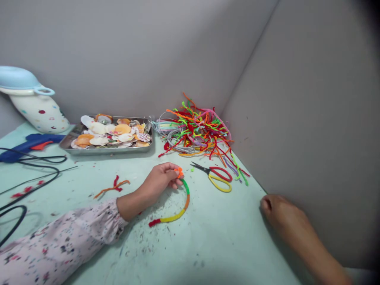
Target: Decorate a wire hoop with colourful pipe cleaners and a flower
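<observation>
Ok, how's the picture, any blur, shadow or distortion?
Head view: bare right hand looks blurred, with a soft shadow beside it on the pale green tabletop; head view: white patterned container appears slanted, probably lens distortion; head view: the picture's far right edge darkens; head view: curved multicoloured fuzzy strip looks sharper.

A plain grey far wall [133,51] stretches behind the pale mint-green tabletop [228,237], and a matching grey right wall [320,118] meets it at a thin, dark corner seam [253,51] that slants down toward the table. The right wall carries a few small dark marks [246,138] low down near the far corner. The tabletop runs along its foot and is dotted with dark specks [145,241] near the middle. Light is soft and even, with a faint diagonal shading across the far wall; the extreme right edge falls into darkness.
</observation>
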Demonstrator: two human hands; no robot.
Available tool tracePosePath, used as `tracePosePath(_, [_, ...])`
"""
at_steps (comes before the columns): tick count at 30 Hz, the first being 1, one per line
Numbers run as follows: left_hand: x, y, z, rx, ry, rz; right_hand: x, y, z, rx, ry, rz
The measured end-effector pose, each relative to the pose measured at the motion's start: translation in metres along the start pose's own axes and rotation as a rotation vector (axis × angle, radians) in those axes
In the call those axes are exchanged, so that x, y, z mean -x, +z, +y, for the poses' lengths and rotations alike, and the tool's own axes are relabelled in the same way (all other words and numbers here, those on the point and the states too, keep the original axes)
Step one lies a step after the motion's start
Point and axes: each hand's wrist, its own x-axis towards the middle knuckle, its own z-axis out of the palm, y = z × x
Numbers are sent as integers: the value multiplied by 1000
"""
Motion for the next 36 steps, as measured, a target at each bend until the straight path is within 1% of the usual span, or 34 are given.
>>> tracePosePath(1, [0, 0, 0, -5, 0, -3, -5, -7, -8, -138, 28, -9])
tracePosePath(3, [1, 1, 1, -13, 4, -5, -14, -24, -31, -509, 10, -89])
tracePosePath(5, [2, 1, 2, -15, 10, -1, -24, -39, -60, -874, -76, -241])
tracePosePath(7, [2, 0, 2, -11, 14, 8, -33, -48, -90, -1115, -161, -385])
tracePosePath(8, [2, 0, 1, -6, 13, 11, -38, -50, -105, -1227, -185, -438])
tracePosePath(9, [2, 0, 0, 1, 13, 12, -42, -51, -118, -1311, -201, -494])
tracePosePath(11, [1, -2, -1, 27, 13, 2, -50, -48, -140, -1403, -250, -584])
tracePosePath(13, [0, -2, -3, 42, 38, -1, -58, -42, -158, -1442, -295, -621])
tracePosePath(16, [-1, -3, -5, 45, 46, 8, -66, -33, -177, -1454, -355, -632])
tracePosePath(18, [-2, -3, -6, 46, 40, 23, -70, -26, -185, -1456, -380, -620])
tracePosePath(20, [-3, -3, -6, 46, 37, 35, -71, -19, -188, -1460, -381, -579])
tracePosePath(24, [-4, -3, -7, 45, 35, 50, -70, -7, -188, -1425, -353, -439])
tracePosePath(27, [-5, -3, -7, 30, 33, 46, -67, -5, -187, -1314, -361, -337])
tracePosePath(31, [-4, -2, -5, 24, 22, 32, -65, -4, -190, -1154, -490, -96])
tracePosePath(34, [-3, 0, -3, 43, 28, 32, -63, -2, -193, -1031, -596, 24])
tracePosePath(36, [-2, 1, -2, 34, 23, 26, -61, 0, -193, -968, -639, 83])
